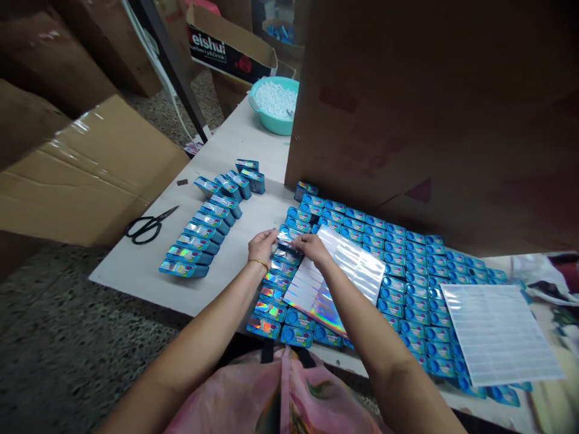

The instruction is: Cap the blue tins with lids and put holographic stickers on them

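Observation:
My left hand and my right hand pinch the two ends of a small shiny sticker, which lies on or just above one of the blue tins in the left column. Rows of these small blue tins stand tightly packed under and around my hands. A holographic sticker sheet rests on the rows, partly covered by my right forearm. Several tins near me in the left column carry shiny tops. The fingertips hide part of the sticker's edges.
Left of my hands stands a separate line of shiny-topped tins. Black-handled scissors lie near the table's left edge. A big cardboard box stands behind the rows. Beyond it are a turquoise basin of white pieces and, at right, a pale sheet.

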Motion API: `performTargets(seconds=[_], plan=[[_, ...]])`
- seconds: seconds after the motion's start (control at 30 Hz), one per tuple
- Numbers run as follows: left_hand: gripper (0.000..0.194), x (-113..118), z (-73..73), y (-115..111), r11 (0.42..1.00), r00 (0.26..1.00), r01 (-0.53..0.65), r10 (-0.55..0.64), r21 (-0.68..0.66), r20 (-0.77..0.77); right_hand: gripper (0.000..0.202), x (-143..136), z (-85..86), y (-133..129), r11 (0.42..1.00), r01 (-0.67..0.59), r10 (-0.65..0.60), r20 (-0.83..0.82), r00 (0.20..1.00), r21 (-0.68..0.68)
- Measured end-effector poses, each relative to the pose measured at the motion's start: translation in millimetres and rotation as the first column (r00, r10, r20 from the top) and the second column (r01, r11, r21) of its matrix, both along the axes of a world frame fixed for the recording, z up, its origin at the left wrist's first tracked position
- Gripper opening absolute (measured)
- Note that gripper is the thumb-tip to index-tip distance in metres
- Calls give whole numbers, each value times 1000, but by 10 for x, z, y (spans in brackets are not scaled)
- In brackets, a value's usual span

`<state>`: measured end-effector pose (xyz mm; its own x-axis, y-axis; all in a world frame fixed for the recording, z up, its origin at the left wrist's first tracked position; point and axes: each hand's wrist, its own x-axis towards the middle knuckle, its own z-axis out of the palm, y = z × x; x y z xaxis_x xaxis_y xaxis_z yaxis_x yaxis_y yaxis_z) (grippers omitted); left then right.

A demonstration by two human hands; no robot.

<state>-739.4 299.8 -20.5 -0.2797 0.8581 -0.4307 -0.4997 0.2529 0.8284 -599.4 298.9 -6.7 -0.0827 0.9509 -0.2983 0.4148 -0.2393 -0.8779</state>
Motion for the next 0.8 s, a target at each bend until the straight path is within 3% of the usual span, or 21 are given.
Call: performTargets(seconds=[0.1, 0.23, 0.53, 0.67, 0.73, 0.8], plan=[[34, -31, -94, 170, 999, 998, -48, 47, -25, -46, 21, -45, 7, 261, 999, -39, 29, 254, 967, 36], [30, -21, -244, 346, 994, 992, -94, 88, -62, -89, 20, -105, -5, 434, 998, -54, 25, 509, 860, 43], [31, 40, -483, 461, 994, 999, -11, 7, -110, -37, 23, -125, -42, 456, 995, -91, 44, 668, 743, 36], [33, 35, -570, 499, 991, 994, 80, -87, -107, -60, 29, -137, 22, 407, 999, -49, 25, 767, 642, 9], [32, 19, -603, 500, 989, 989, 105, -115, -104, -92, 32, -119, 55, 325, 993, -105, 22, 821, 571, 46], [31, -8, -632, 482, 989, 985, 111, -122, -95, -123, 30, -95, 65, 214, 960, -261, 46, 865, 500, 100]])
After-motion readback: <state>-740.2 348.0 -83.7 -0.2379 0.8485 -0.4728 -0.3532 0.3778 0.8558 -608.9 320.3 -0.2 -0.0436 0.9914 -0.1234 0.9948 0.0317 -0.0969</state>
